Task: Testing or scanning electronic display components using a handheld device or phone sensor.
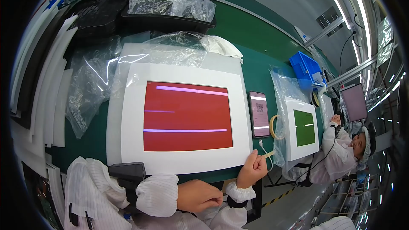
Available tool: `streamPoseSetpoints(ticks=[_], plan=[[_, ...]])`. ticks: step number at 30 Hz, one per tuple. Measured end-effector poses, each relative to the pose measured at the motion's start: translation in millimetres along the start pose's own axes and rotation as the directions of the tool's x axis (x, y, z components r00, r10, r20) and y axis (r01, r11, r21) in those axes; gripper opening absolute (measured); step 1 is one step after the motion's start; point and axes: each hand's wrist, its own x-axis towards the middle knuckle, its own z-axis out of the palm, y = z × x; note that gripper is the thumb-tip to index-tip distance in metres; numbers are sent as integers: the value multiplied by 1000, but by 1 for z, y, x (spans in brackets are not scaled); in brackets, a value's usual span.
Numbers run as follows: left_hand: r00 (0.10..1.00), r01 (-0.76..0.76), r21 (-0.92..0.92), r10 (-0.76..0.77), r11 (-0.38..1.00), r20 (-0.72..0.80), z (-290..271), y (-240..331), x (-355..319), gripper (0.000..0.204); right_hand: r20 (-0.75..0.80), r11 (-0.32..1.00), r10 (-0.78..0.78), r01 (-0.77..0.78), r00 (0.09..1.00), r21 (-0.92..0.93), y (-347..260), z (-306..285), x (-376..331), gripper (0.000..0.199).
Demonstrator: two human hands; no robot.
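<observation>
A flat panel with a wide white border [179, 160] and a red middle lies before me on a white foam sheet [113, 136]. Light stripes show across the red. My left hand [200, 196] rests below the panel's near edge, its fingers curled and their inner side hidden. At the panel's near right corner my right hand [252, 169] is closed, thumb up. A short pale-yellow strip [269, 154] lies right beside its fingertips; whether the fingers grip it is unclear. A phone [259, 115] with a lit screen lies right of the panel, next to a yellow tape roll [274, 127].
A second white-bordered panel with a green middle [304, 127] lies right, by clear plastic [279, 89] and a blue bin [304, 68]. A co-worker [341, 149] sits beyond. Black trays [166, 22] with crumpled plastic stand at the back; foam sheets [47, 85] lean left.
</observation>
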Motion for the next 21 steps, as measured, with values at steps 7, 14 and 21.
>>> streamPoseSetpoints(ticks=[7, 14, 21], plan=[[991, -90, -26, 87, 996, -106, 4, -4, 0, 8, 4, 1000, -4, 4, 1000, -11, 0, 0, 1, 45], [1000, -8, 0, 8, 1000, -5, 0, -1, 4, 11, -6, 1000, 18, -18, 1000, -11, 1, -3, 2, 45], [992, -87, -28, 84, 996, -97, 4, -5, 2, 7, -5, 1000, -5, 5, 1000, 16, 0, -12, 9, 39]])
